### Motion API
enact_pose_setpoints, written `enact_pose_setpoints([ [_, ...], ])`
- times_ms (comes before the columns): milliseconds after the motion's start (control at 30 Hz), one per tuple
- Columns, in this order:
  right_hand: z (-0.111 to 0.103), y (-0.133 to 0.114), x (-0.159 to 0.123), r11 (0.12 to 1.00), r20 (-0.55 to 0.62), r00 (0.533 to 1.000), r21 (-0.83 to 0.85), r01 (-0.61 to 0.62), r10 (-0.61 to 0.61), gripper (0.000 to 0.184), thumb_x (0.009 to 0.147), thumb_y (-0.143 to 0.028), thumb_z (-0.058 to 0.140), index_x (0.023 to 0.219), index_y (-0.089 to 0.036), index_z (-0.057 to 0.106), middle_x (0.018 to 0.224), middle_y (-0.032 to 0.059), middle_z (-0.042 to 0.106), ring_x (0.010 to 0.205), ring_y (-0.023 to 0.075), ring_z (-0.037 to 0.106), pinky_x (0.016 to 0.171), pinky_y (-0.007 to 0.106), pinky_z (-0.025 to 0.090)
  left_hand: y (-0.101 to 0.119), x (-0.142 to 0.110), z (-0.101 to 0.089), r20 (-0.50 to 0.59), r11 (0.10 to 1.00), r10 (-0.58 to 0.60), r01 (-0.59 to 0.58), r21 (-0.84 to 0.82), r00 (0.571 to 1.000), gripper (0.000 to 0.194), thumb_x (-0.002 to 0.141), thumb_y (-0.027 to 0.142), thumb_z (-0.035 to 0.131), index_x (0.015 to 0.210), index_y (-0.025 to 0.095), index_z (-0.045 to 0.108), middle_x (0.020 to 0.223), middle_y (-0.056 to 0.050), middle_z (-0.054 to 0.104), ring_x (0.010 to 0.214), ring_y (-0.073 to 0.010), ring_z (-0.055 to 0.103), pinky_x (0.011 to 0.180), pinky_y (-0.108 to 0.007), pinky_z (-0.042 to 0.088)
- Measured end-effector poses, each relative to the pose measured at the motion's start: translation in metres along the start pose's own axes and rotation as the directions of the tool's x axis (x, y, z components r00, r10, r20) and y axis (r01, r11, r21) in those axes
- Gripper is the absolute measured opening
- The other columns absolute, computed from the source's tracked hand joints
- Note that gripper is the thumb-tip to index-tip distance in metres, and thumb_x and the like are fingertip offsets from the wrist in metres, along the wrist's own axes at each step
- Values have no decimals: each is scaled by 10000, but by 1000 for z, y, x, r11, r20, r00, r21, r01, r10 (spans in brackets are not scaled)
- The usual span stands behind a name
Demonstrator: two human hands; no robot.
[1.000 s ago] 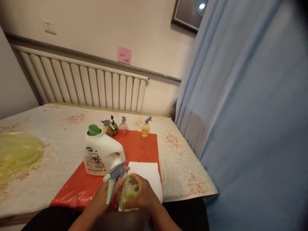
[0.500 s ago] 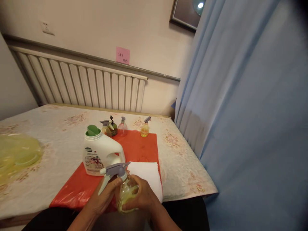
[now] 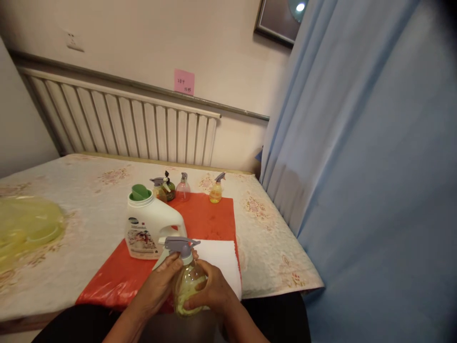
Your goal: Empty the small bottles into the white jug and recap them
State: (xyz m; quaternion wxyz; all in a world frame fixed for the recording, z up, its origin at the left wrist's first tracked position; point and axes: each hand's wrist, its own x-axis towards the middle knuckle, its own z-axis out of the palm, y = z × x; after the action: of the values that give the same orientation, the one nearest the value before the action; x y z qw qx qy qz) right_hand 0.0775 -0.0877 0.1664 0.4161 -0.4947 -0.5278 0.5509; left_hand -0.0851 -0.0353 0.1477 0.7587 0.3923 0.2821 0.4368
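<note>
A clear spray bottle (image 3: 185, 291) with yellowish liquid in its base stands upright between my hands, near the bed's front edge. My left hand (image 3: 159, 285) is closed about its neck, just under the grey spray head (image 3: 180, 245). From the other side, my right hand (image 3: 216, 289) wraps round the bottle's body, thumb low on the front. Right behind is a white jug (image 3: 153, 221) with a handle and a green scoop-shaped piece (image 3: 140, 192) in its mouth. Partly hidden by the bottle, a white cloth (image 3: 221, 259) lies on the red sheet (image 3: 210, 216).
Several other spray bottles stand at the back: a pink one (image 3: 183, 190), a dark green one (image 3: 170, 189) and a yellow one (image 3: 215, 191). A yellow plastic bag (image 3: 30, 228) rests at the left. A blue curtain (image 3: 342, 190) hangs along the right.
The spray head has turned, its nozzle swinging from the left towards the jug. Both hands have kept their hold on the bottle. The view has shifted slightly.
</note>
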Motion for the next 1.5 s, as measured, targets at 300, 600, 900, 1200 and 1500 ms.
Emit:
enact_pose_setpoints([
  [300,-3,1,-1,995,101,993,74,-63,55,688,363,-222,914,1008,-162,684,862,-16,678,754,166,614,690,277,488,12,-6,6,129,999,2,-6,33,992,300,824,411,673,1027,196,722,1065,-70,739,995,-265,671,901,-377,512],
  [600,-1,0,-1,995,76,997,97,-29,22,798,391,-293,920,1131,-186,642,899,-6,683,801,195,640,719,311,517,5,-5,9,88,941,150,-170,293,985,349,853,495,609,1063,221,660,1144,-47,698,1051,-262,641,894,-350,515],
  [900,-2,5,0,1000,42,999,28,-10,9,851,353,-280,922,1153,-204,643,1053,24,661,904,224,627,737,319,518,3,-3,12,38,953,106,-113,283,994,396,780,478,697,1057,198,655,1056,-54,725,972,-266,671,850,-357,527],
  [1200,-2,10,2,987,149,989,153,-45,22,585,390,-225,902,932,-167,688,802,-31,648,693,139,573,636,248,450,4,-2,-2,163,991,4,-27,134,987,367,840,422,659,1124,190,666,1100,-93,706,1011,-266,645,869,-356,496],
  [1500,-2,3,2,1000,-19,1000,-11,0,0,636,430,-144,863,1035,-201,675,870,-33,663,733,151,569,628,242,440,0,4,18,-22,988,157,-157,7,987,311,762,327,761,1012,219,610,866,9,699,755,-148,644,699,-240,487],
])
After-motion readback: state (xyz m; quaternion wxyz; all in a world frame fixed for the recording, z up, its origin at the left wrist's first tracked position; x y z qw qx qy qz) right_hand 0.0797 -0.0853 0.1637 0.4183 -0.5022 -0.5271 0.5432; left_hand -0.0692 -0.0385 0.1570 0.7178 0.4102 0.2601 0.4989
